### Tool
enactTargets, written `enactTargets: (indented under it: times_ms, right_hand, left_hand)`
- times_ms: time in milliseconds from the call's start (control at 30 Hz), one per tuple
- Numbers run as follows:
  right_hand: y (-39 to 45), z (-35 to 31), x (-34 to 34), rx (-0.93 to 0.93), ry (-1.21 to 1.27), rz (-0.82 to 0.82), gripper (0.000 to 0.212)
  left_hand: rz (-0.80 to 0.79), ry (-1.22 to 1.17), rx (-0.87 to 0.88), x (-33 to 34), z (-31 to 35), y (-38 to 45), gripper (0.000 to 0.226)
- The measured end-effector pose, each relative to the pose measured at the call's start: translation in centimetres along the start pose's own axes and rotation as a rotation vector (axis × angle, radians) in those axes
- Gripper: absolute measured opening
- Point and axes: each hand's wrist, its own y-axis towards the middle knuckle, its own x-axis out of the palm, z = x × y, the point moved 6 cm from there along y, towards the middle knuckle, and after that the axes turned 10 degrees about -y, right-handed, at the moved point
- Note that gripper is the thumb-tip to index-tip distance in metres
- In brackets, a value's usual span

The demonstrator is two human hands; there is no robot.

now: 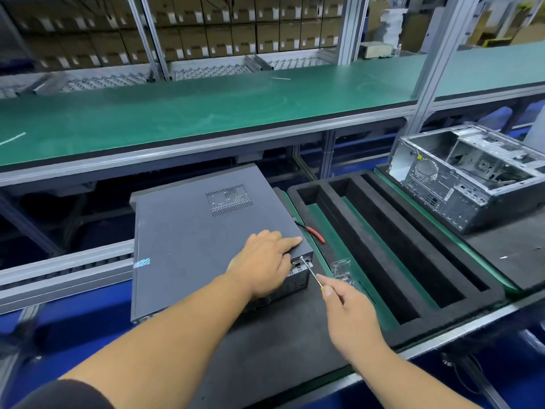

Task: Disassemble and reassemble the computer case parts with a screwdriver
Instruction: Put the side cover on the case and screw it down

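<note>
A dark grey computer case [191, 231] lies on its side on the black mat, its side panel with a vent grille facing up. My left hand [264, 262] rests flat on the panel's near right corner, fingers curled over the edge. My right hand [343, 302] grips a thin screwdriver [311, 271] with a yellow handle. Its tip touches a screw at the top right corner of the case's rear face.
A black foam tray [392, 246] with long slots lies right of the case. Red-handled pliers [315, 233] and a clear plastic piece [342, 268] lie between them. A second, open case [469, 178] stands at the far right. A green bench [206, 113] runs behind.
</note>
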Motion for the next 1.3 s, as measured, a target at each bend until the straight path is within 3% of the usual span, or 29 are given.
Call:
enactTargets:
  times_ms: [33, 167, 233, 333, 500, 633, 800, 967, 1133, 1300]
  right_hand:
    - [0.1, 0.0, 0.3, 0.001, -0.019, 0.002, 0.033]
    - [0.3, -0.6, 1.4, 0.032, 0.062, 0.010, 0.030]
    - [0.8, -1.0, 1.0, 0.009, 0.060, 0.023, 0.030]
    - [2.0, -1.1, 0.1, 0.012, 0.070, -0.004, 0.031]
    - [-0.1, -1.9, -0.4, -0.041, 0.016, -0.009, 0.031]
    - [-6.4, -4.0, 3.0, -0.186, -0.021, -0.172, 0.032]
    - [-9.2, -6.6, 6.0, -0.263, -0.001, -0.377, 0.031]
    - [-9.8, -7.0, 7.3, -0.270, -0.014, -0.433, 0.033]
    - [-9.9, -7.4, 8.0, -0.257, -0.004, -0.454, 0.038]
    - [-9.7, -7.8, 8.6, -0.263, -0.040, -0.440, 0.038]
  left_hand:
    - [0.055, -0.123, -0.051, -0.5, -0.2, -0.1, 0.055]
    - [0.547, -0.806, -0.441, -2.7, -1.7, -3.6, 0.044]
    - [0.718, -1.063, -0.606, -2.5, -2.0, -6.3, 0.043]
    - [0.753, -1.389, -0.826, -0.3, -2.1, -10.3, 0.044]
    - [0.808, -1.958, -0.985, 3.3, -2.3, -14.9, 0.038]
    - [0.803, -2.021, -0.989, 3.8, -3.5, -17.2, 0.034]
    - [0.840, -1.935, -0.845, 2.5, -4.3, -18.8, 0.014]
    - [0.826, -1.898, -0.808, 1.8, -4.8, -19.3, 0.008]
    - [0.807, -1.935, -0.844, 1.8, -5.2, -19.3, 0.019]
    - [0.710, -2.079, -0.852, 1.8, -5.2, -19.2, 0.018]
